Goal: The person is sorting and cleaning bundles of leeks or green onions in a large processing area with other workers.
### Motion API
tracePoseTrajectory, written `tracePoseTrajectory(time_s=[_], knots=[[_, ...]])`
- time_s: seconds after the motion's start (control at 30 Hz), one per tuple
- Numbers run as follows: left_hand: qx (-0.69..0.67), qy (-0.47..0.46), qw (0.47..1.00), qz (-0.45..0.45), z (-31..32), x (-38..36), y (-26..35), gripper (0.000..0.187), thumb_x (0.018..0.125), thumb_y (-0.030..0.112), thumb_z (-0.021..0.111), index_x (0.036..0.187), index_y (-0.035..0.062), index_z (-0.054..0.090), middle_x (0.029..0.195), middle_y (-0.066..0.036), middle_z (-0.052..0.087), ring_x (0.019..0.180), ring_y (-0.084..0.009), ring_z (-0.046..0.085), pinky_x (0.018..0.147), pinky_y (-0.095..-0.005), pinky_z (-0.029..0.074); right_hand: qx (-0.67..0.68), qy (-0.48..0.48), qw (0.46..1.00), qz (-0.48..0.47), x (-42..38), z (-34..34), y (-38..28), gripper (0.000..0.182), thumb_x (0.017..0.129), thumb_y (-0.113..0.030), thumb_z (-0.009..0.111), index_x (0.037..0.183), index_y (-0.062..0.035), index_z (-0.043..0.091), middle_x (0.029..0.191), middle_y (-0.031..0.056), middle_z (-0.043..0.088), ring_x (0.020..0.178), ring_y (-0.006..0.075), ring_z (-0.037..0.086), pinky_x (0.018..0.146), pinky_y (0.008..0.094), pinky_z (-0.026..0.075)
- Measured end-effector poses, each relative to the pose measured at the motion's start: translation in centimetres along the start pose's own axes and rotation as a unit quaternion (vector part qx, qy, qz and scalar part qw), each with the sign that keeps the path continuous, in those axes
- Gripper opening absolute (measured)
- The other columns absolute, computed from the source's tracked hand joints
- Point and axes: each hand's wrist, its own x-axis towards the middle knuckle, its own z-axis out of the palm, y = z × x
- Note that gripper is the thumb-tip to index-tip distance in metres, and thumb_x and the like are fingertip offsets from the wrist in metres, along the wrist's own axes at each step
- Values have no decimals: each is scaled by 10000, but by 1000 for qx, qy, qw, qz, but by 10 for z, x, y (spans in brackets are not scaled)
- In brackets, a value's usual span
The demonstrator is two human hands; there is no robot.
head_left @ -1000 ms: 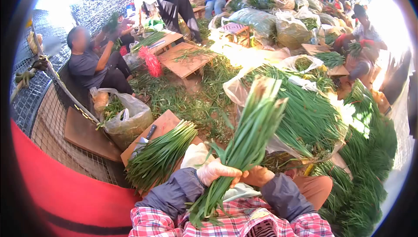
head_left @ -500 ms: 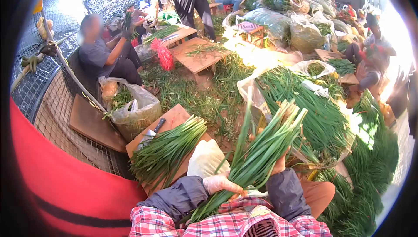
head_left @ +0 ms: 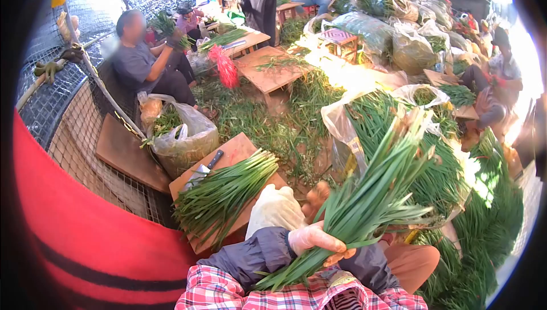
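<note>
The bunch of long green leaves lies diagonally from right of centre to the bottom centre of the frame, pale stem ends up. The left hand is closed around its lower part; the right hand is mostly hidden under the bunch, so how far open it is cannot be told. Left of them, a second bunch rests on a board beside a knife. A leaf pile fills the area behind at right; a seated person holds leaves at upper left.
</note>
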Motion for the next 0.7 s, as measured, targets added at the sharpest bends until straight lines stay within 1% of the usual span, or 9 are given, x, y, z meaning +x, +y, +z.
tracePoseTrajectory(time_s=[0.1, 0.27, 0.37, 0.43, 0.47, 0.57, 0.63, 0.67, 0.7], knots=[[1, 57, 998, 13, 6, -10, 5, 327, 781, 117, 646, 1067, -16, 560, 848, -95, 586, 543, -110, 537, 459, -231, 421, -16, -12, 998, -51, 7, 13, -24, 837, 775, -645, 526, 1406, -135, 320, 1416, 137, 355, 1256, 368, 398, 990, 530, 398], [34, 177, 978, -107, -41, -33, -12, 375, 771, 77, 662, 1116, -10, 542, 820, -109, 596, 556, -139, 561, 492, -261, 445, -213, 32, 974, -68, -6, 12, -41, 1221, 437, -784, 583, 1420, -124, 284, 1416, 133, 353, 1277, 332, 381, 1014, 524, 386], [165, 211, 955, -131, -52, -42, -14, 619, 723, 100, 725, 1259, -10, 437, 1006, -116, 575, 814, -159, 574, 717, -288, 463, -190, 141, 971, -17, -10, -8, -29, 823, 709, -515, 723, 1302, -36, 413, 1227, 149, 541, 1108, 286, 549, 953, 452, 455], [295, 254, 920, -51, -45, -47, -22, 774, 683, 115, 764, 1340, 5, 368, 1183, -129, 529, 1051, -178, 535, 907, -334, 421, -172, 165, 971, 10, -10, -30, -26, 661, 760, -386, 722, 1257, -38, 461, 1135, 150, 591, 1057, 288, 581, 957, 460, 455], [329, 259, 907, -47, -54, -52, -23, 1086, 596, 195, 854, 1413, -15, 169, 1282, -135, 440, 1189, -198, 428, 993, -340, 355, -195, 189, 962, -9, -10, -36, -21, 608, 760, -371, 724, 1218, -42, 494, 1046, 136, 631, 957, 272, 624, 918, 440, 482], [351, 313, 880, 62, -56, -64, -44, 1353, 510, 221, 907, 1448, 40, -50, 1395, -178, 321, 1273, -256, 365, 1072, -369, 267, -190, 250, 949, -24, -13, -42, 0, 475, 770, -254, 733, 1151, -51, 534, 1026, 101, 640, 914, 223, 635, 833, 382, 525], [453, 324, 821, 127, -73, -55, -80, 1394, 485, 214, 917, 1446, 57, -80, 1417, -168, 284, 1287, -255, 348, 1078, -372, 262, -169, 271, 948, 11, -12, -39, 10, 414, 770, -239, 738, 1110, -80, 564, 996, 46, 644, 863, 188, 638, 806, 361, 531], [420, 355, 813, 190, -74, -47, -92, 1151, 547, 161, 885, 1436, 39, 165, 1337, -150, 417, 1191, -242, 458, 1004, -357, 367, -179, 263, 948, 20, -11, -40, 11, 417, 774, -237, 734, 1119, -80, 561, 1003, 46, 642, 878, 191, 635, 812, 362, 528], [342, 377, 853, 114, -79, -50, -97, 998, 577, 134, 861, 1374, 29, 270, 1283, -138, 469, 1135, -232, 494, 964, -347, 396, -187, 255, 948, 29, -10, -40, 12, 420, 779, -236, 731, 1129, -81, 558, 1011, 46, 640, 892, 193, 631, 818, 364, 526]])
